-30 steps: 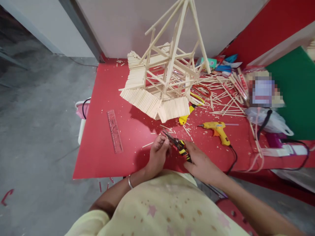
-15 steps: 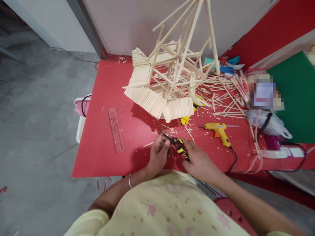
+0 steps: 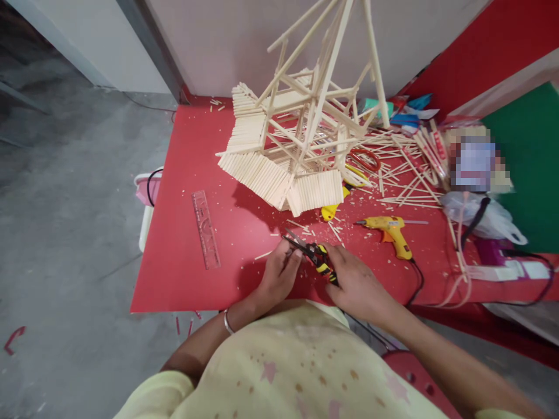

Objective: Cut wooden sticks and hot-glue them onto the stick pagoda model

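My right hand is closed round the black-and-yellow handles of a pair of snips. Their two pointed blades stand a little apart and reach left over my left hand. Fingers pinched, my left hand sits right by the blades; what it holds, if anything, is too small to make out. Beyond both hands stands a frame of wooden sticks, with panels of sticks laid side by side round its lower part. Short stick offcuts lie on the red table between it and my hands.
A clear ruler lies to the left. Right of my hands are a yellow glue gun with its cord, a yellow cutter, red-handled scissors and many loose sticks. A plastic bag and a green board stand further right.
The view has shifted slightly. My hands keep nearly the same pose, and the snips' blades look a little wider apart.
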Demonstrator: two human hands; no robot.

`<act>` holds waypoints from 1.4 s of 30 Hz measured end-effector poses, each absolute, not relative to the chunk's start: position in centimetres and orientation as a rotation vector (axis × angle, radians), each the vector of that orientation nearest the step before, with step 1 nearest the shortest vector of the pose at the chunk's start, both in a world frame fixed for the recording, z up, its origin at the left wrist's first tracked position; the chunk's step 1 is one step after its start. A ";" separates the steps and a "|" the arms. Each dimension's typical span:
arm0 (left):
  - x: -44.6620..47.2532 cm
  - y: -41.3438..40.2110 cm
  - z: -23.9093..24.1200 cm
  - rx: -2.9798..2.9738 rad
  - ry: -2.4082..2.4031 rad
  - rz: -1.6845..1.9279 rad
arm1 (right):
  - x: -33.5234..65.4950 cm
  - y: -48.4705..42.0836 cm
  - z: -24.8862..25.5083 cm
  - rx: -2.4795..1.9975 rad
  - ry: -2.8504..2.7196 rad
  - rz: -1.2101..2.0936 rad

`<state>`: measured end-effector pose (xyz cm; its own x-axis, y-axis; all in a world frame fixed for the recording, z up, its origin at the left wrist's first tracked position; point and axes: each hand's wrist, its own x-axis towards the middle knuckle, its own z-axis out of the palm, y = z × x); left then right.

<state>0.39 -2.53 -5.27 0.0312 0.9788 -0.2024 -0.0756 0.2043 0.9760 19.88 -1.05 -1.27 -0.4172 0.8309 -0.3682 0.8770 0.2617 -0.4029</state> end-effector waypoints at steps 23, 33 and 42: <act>-0.1 -2.4 -5.5 1.059 1.302 1.139 | 19.1 -1.5 -2.0 1.688 2.439 -0.746; 0.0 -1.9 -7.1 0.679 1.148 1.142 | 19.3 -1.5 -1.7 1.705 2.450 -0.590; 0.2 -1.6 -7.2 0.517 1.060 1.175 | 19.0 -1.4 -1.5 1.701 2.454 -0.591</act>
